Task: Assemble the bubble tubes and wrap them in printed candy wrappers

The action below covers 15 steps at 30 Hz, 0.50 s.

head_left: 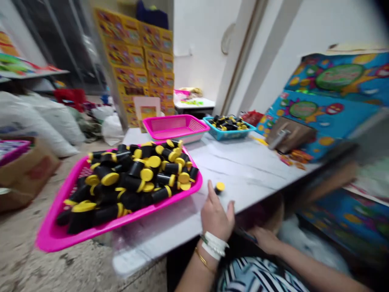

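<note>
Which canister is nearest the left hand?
The lone canister on the tabletop, beside the left hand; the others lie in the near pink basket and blue basket.

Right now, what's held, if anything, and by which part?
Left hand: nothing seen in its open grip; yellow-capped black container just beyond. Right hand: blurred, cannot tell.
</note>
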{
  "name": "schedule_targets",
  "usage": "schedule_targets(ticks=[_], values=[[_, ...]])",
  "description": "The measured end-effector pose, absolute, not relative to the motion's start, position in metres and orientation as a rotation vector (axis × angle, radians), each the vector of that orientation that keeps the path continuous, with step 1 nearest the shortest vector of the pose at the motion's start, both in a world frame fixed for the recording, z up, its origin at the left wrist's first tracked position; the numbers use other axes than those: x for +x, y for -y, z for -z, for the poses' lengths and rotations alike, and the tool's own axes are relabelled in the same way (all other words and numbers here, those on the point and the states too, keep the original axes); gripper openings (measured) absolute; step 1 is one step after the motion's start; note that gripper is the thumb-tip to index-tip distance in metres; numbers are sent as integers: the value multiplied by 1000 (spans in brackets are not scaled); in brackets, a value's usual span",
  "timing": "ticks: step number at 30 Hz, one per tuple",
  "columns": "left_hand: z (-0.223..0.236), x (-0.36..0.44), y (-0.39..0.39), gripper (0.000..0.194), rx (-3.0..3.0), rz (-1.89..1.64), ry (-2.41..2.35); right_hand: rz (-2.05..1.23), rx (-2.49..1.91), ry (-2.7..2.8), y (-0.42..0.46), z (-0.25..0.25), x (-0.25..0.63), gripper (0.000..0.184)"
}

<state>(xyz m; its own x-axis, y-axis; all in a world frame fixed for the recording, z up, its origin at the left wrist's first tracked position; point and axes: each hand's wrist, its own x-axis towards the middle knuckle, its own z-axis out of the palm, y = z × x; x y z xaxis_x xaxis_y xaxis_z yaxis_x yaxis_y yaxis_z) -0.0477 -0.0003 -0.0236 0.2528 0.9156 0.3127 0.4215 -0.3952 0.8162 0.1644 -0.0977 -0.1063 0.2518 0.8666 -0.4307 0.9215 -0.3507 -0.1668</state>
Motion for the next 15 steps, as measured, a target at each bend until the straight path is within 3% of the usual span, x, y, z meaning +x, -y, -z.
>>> schedule_targets(ticks=[6, 15], values=[[27, -45, -5, 85, 2007, -1171, -1191, 766, 2375, -1436, 68, 139, 163, 30], [22, -43, -5, 82, 1978, -1183, -1248, 680, 2523, -1539, 58, 99, 233, 33]])
